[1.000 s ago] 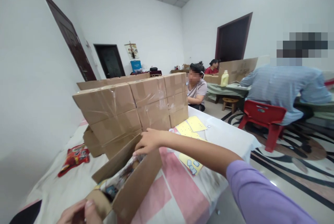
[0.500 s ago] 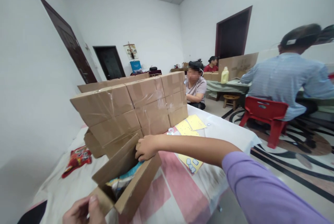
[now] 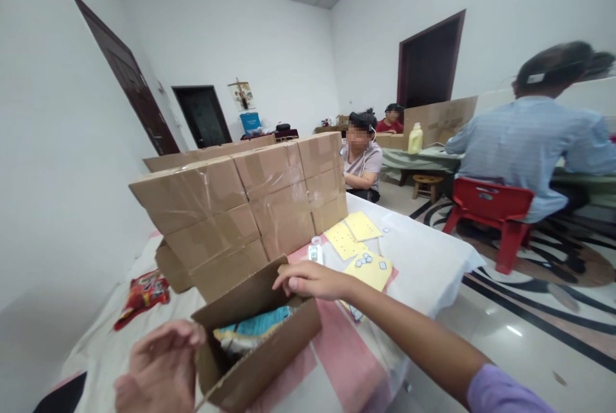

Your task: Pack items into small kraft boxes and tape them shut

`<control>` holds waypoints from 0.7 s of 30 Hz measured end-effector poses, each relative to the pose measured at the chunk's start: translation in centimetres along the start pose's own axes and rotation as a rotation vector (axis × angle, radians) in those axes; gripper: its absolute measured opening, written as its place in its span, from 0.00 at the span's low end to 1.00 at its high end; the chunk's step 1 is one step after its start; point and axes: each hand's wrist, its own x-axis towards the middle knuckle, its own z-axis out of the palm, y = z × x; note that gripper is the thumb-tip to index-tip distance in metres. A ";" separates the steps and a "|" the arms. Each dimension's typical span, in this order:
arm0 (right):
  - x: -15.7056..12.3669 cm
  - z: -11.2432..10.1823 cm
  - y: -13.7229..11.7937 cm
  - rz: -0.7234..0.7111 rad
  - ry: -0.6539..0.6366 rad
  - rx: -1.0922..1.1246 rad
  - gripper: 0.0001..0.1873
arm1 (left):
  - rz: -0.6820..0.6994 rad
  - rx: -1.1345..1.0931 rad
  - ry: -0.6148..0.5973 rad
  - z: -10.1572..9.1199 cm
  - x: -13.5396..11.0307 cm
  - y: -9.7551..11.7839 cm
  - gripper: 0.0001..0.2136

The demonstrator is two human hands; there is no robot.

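An open, narrow cardboard box (image 3: 283,353) stands in front of me on the cloth-covered table. Inside lies a snack-like bag (image 3: 260,325), turquoise and white with a yellow edge. My left hand (image 3: 163,365) is raised at the near left end of the box, palm turned inward, thumb apart from the fingers and nothing held. Over the far end of the box reaches my right hand (image 3: 312,279), its loosely bent fingers pointing into the opening. The far end wall is partly hidden under it.
Taped cardboard boxes (image 3: 279,201) form a stack behind the open box. A red packet (image 3: 144,294) lies left. Yellow sheets (image 3: 344,240) with small cards and a tape roll (image 3: 316,241) lie right. A person (image 3: 363,160) sits beyond the table; another (image 3: 539,137) sits on a red chair (image 3: 493,201).
The open box has shifted right, showing more of the bag inside. My left hand has let go of the near-end flap and opened. My right hand has moved right, uncovering more yellow sheets.
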 end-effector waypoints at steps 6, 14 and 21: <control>-2.1 3.1 2.0 -0.007 0.304 -0.051 0.34 | -0.388 -0.150 -0.334 2.6 1.9 -0.9 0.24; -1.7 5.8 3.0 0.144 0.572 0.047 0.13 | 0.049 0.517 -0.069 -0.3 2.6 -3.4 0.33; -2.1 7.8 2.7 0.257 0.757 0.028 0.33 | -0.234 0.317 -0.234 -1.7 1.3 -3.0 0.29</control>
